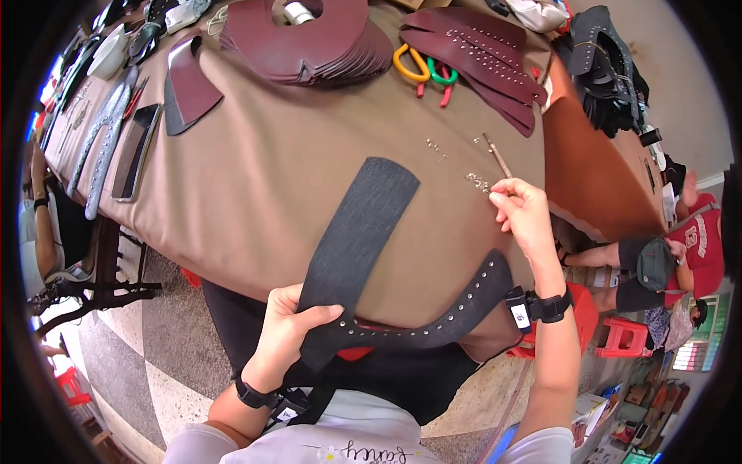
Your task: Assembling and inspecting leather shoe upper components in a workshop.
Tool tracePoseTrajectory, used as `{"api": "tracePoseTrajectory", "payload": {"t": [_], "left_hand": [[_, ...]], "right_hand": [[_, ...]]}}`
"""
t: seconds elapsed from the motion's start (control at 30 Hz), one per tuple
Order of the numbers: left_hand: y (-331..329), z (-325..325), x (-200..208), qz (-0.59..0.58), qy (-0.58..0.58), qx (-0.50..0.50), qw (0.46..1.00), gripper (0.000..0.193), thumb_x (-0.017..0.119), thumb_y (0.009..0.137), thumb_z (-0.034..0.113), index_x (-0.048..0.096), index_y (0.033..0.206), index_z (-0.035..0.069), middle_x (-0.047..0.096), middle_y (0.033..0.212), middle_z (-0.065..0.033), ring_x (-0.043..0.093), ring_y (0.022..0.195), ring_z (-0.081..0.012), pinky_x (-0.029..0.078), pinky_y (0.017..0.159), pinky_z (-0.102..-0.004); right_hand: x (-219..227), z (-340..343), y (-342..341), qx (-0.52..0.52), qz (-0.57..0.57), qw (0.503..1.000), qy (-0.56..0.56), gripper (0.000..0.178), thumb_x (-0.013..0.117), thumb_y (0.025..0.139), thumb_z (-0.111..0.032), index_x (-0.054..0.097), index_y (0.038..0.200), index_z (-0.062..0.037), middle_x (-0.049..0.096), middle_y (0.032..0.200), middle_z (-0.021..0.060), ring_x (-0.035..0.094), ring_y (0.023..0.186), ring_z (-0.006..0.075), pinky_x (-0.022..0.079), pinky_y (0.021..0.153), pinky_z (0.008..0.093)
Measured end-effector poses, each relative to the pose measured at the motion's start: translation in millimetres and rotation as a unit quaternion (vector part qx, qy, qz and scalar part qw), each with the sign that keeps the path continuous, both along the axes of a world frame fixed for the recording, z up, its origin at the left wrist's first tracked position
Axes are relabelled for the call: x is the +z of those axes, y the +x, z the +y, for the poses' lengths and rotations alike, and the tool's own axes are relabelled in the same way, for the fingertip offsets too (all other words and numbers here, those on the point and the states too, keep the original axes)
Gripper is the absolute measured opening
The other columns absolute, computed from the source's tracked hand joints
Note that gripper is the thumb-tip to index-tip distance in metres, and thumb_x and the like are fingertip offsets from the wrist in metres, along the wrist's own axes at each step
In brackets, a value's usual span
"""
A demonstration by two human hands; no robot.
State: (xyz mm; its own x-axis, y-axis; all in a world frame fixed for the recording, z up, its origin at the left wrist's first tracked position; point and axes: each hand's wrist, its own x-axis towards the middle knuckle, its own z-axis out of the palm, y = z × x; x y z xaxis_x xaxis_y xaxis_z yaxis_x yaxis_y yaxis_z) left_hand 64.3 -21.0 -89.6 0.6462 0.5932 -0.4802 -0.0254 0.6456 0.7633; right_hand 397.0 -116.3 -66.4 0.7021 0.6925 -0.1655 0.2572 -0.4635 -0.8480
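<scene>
A dark grey curved strap piece (357,220) lies across the near edge of the table, one arm broad and plain, the other lined with small metal studs. My left hand (287,325) grips it at the bend, thumb on top and fingers underneath. Past the studded arm, my right hand (519,209) is pinched together beside a small pile of loose metal studs (478,182). Whatever its fingertips hold is too small to make out. A thin brown stick tool (498,156) lies just beyond those fingers.
Stacked maroon curved pieces (309,46) and studded maroon strips (479,58) lie at the back, with yellow-handled scissors (410,63) between them. A phone (137,153) rests at left. Dark straps (603,73) sit on a brown surface at right. People (692,243) and red stools (623,338) are beyond.
</scene>
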Motion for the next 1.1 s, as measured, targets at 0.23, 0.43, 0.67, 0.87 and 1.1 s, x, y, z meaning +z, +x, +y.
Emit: {"api": "tracePoseTrajectory", "payload": {"t": [0.23, 0.43, 0.67, 0.87, 1.1], "left_hand": [[6.2, 1.1, 4.3, -0.016, -0.017, -0.033, 0.999, 0.014, 0.061, 0.08, 0.001, 0.065, 0.092, -0.006, 0.068, 0.082, -0.0125, 0.066, 0.076, -0.0176, 0.054, 0.069, -0.0277], [-3.9, -2.0, 4.3, -0.095, -0.121, -0.011, 0.988, 0.023, 0.055, 0.085, 0.002, 0.06, 0.105, -0.006, 0.067, 0.091, -0.0164, 0.067, 0.08, -0.0209, 0.056, 0.073, -0.0306], [-9.1, -8.7, 2.9, -0.113, -0.133, -0.05, 0.983, 0.027, 0.05, 0.084, -0.002, 0.056, 0.109, -0.008, 0.066, 0.094, -0.0179, 0.066, 0.087, -0.0215, 0.054, 0.082, -0.0335], [-12.7, -15.1, 0.0, -0.106, -0.092, -0.04, 0.989, 0.023, 0.05, 0.081, -0.004, 0.062, 0.1, -0.006, 0.067, 0.09, -0.0074, 0.062, 0.082, -0.0105, 0.049, 0.075, -0.0242], [-13.3, -20.2, -3.2, -0.102, -0.094, -0.034, 0.99, 0.024, 0.054, 0.081, -0.005, 0.062, 0.104, -0.005, 0.067, 0.095, -0.0082, 0.063, 0.084, -0.011, 0.05, 0.076, -0.0237]], "right_hand": [[-17.5, -6.2, 18.7, 0.08, -0.186, 0.979, 0.037, 0.003, 0.058, 0.085, -0.001, 0.059, 0.084, -0.0029, 0.051, 0.069, -0.0036, 0.043, 0.053, 0.0017, 0.031, 0.046, 0.0173], [18.5, -19.7, -34.4, 0.076, -0.081, 0.993, 0.036, 0.005, 0.055, 0.09, -0.007, 0.056, 0.088, -0.0019, 0.047, 0.071, -0.0042, 0.04, 0.056, 0.0007, 0.031, 0.049, 0.0166], [14.7, -38.2, -194.2, 0.171, -0.124, 0.965, 0.155, 0.009, 0.059, 0.079, 0.008, 0.057, 0.084, 0.001, 0.055, 0.08, 0.01, 0.055, 0.069, 0.0168, 0.043, 0.063, 0.0225], [-23.9, -29.0, -229.2, 0.095, -0.168, 0.961, 0.196, 0.015, 0.062, 0.076, 0.012, 0.058, 0.087, 0.0014, 0.056, 0.082, 0.012, 0.056, 0.069, 0.0215, 0.046, 0.06, 0.0286], [-28.7, -20.9, -229.1, 0.099, -0.232, 0.946, 0.205, 0.017, 0.063, 0.075, 0.011, 0.058, 0.088, 0.0008, 0.056, 0.082, 0.0118, 0.055, 0.069, 0.0238, 0.045, 0.059, 0.0304]]}}
